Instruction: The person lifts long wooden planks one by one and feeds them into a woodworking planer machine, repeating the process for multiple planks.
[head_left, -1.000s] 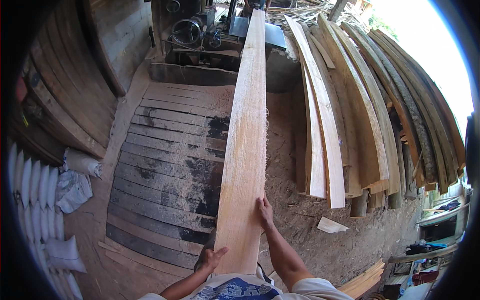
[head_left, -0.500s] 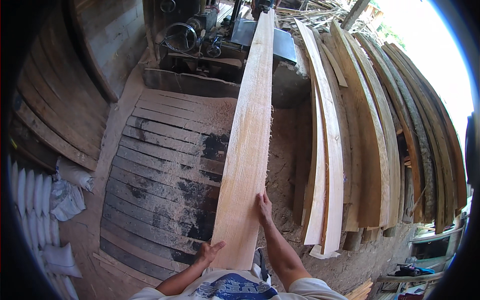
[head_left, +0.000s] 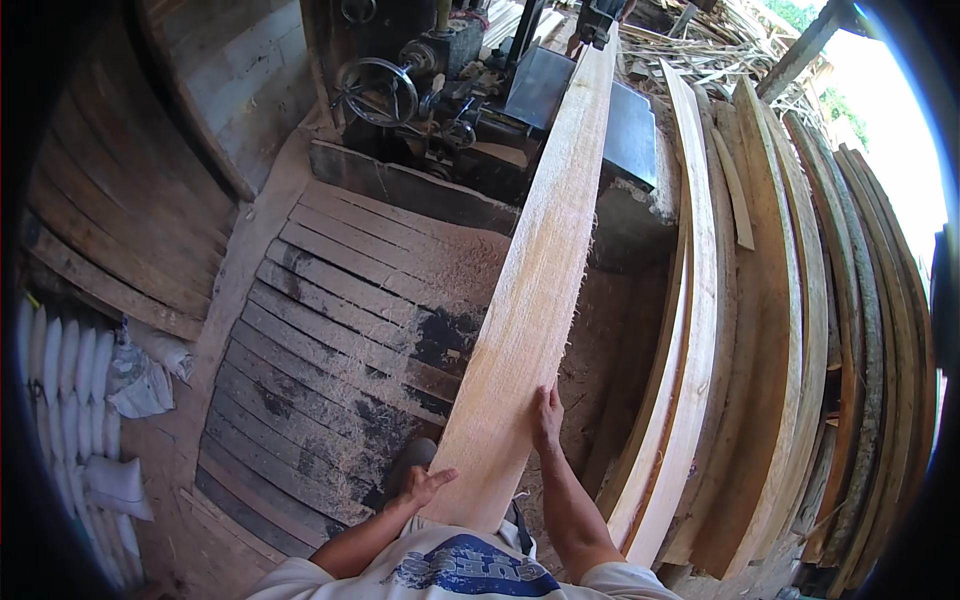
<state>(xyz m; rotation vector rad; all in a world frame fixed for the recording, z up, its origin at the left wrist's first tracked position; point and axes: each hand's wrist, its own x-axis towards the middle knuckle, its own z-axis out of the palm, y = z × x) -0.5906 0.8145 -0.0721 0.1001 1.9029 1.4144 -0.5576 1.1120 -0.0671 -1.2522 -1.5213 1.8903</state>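
Observation:
A long, pale, rough-sawn wooden plank stretches away from my waist to a machine at the back, its far end lying over the metal table. Splintery fibres fringe the plank's right edge. My left hand holds the left edge close to the near end, thumb on the upper face and the other fingers partly hidden. On the opposite edge, a little farther forward, my right hand grips with its fingers along the side; their tips are hidden beneath the wood.
Stacked boards fill the right side. Handwheels project from the machine at the back left. Sawdust covers the slatted wooden floor. White sacks stand at the left, and scrap wood is heaped behind.
The view has shifted, so the machine and stacked boards appear farther right. My hands remain at the plank's near end, and a foot now shows beside my left hand.

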